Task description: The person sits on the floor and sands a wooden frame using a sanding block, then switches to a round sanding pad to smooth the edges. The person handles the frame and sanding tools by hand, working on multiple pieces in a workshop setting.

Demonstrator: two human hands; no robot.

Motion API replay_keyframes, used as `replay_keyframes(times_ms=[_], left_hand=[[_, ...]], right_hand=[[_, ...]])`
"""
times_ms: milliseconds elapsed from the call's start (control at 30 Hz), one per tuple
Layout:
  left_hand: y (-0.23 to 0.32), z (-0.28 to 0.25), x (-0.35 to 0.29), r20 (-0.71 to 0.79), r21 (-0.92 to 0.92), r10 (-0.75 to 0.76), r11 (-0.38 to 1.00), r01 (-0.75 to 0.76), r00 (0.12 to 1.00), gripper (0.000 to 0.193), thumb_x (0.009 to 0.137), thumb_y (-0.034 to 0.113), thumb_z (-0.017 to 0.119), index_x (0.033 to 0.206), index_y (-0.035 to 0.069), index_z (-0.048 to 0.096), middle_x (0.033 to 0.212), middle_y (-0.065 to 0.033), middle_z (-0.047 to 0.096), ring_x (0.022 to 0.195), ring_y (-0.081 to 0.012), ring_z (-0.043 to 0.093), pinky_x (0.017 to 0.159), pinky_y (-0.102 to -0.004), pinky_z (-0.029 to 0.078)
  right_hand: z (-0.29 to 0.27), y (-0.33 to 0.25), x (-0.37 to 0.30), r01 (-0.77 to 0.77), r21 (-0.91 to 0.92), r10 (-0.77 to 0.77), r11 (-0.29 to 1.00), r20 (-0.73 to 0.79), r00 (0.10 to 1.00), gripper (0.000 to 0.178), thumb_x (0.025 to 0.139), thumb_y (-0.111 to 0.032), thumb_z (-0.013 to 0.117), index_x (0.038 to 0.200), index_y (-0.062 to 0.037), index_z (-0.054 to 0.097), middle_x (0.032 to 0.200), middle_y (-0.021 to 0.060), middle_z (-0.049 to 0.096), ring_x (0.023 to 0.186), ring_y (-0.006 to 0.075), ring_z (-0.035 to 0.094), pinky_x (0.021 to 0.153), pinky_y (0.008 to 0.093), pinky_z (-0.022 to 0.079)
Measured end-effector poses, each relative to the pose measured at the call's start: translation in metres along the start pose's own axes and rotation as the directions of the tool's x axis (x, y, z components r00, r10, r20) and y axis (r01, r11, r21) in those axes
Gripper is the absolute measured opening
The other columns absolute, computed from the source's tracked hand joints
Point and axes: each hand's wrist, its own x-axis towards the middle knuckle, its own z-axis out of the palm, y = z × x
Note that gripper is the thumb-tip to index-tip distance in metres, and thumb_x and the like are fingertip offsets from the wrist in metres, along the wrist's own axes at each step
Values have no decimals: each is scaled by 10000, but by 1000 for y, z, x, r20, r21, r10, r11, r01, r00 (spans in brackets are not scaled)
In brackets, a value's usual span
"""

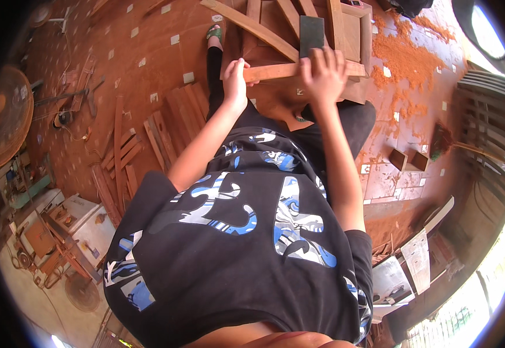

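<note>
Wood strip (276,71) lies at twelve o'clock; our left hand (235,81) grips its end, our right hand (322,72) presses a dark block (311,35) there. Loose grip could let it slip.

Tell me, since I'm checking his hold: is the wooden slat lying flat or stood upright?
Lying flat: the wooden slat runs crosswise, left hand and right hand gripping it.

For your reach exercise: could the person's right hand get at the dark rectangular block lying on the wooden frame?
Probably yes: the right hand rests on the wooden strip just below the dark block, with nothing between them.
</note>
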Motion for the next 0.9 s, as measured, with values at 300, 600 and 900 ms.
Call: replay_keyframes(times_ms=[300, 600, 900], left_hand=[[-25, 1, -10, -104, -100, 3, 995, -13, 995, 269, 1056, 277, 571, 877, 76, 572, 785, -52, 574, 617, -194, 633, 546, -306, 519], [-37, -18, -3, -139, -99, -8, 995, -6, 990, 325, 1044, 340, 609, 861, 71, 590, 776, -19, 574, 579, -175, 633, 525, -283, 476], [-36, -10, 2, -126, -63, 23, 998, -31, 992, 303, 1062, 335, 571, 863, 107, 565, 769, -43, 570, 621, -163, 587, 601, -315, 510]], right_hand=[[-22, 89, -2, -68, -179, 45, 982, -127, 991, 393, 937, -390, 644, 1233, -146, 727, 1301, 167, 668, 1295, 438, 541, 1114, 612, 372], [-7, -43, -11, 340, 168, -368, 925, 182, 912, 418, 929, -441, 645, 1236, -161, 682, 1345, 101, 641, 1361, 355, 508, 1194, 549, 299], [15, -42, -9, 71, -3, -71, 997, 1, 997, 338, 882, -402, 674, 1106, -154, 721, 1290, 78, 666, 1369, 367, 491, 1174, 634, 251]])
